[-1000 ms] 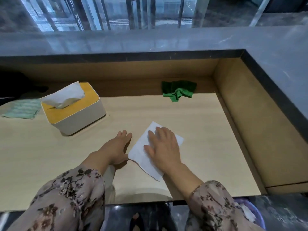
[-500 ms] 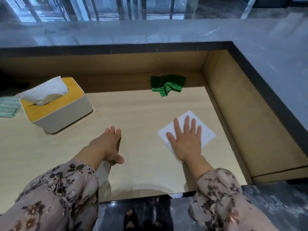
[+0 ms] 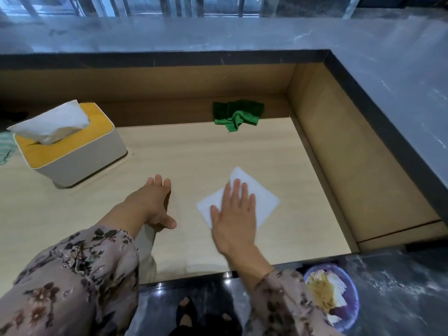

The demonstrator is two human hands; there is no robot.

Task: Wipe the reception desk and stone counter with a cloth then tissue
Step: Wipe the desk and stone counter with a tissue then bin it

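Observation:
A flat white tissue [image 3: 263, 198] lies on the pale wooden reception desk [image 3: 206, 151]. My right hand [image 3: 235, 214] presses on it with straight, spread fingers and covers its near left part. My left hand [image 3: 152, 204] rests flat on the desk to the left of the tissue, fingers straight, holding nothing. A crumpled green cloth [image 3: 236, 113] lies at the back of the desk against the rear wall. The grey stone counter [image 3: 400, 69] runs along the back and the right side, above the desk.
A white tissue box [image 3: 77, 154] with a yellow lid and a tissue sticking up stands at the left. A pale green cloth [image 3: 4, 149] shows at the left edge. A bin with a purple liner [image 3: 333, 294] holding used tissues sits on the dark floor at lower right.
My right hand slid the tissue to the right across the desk and then a little back toward the left. My left hand stayed flat in about the same spot.

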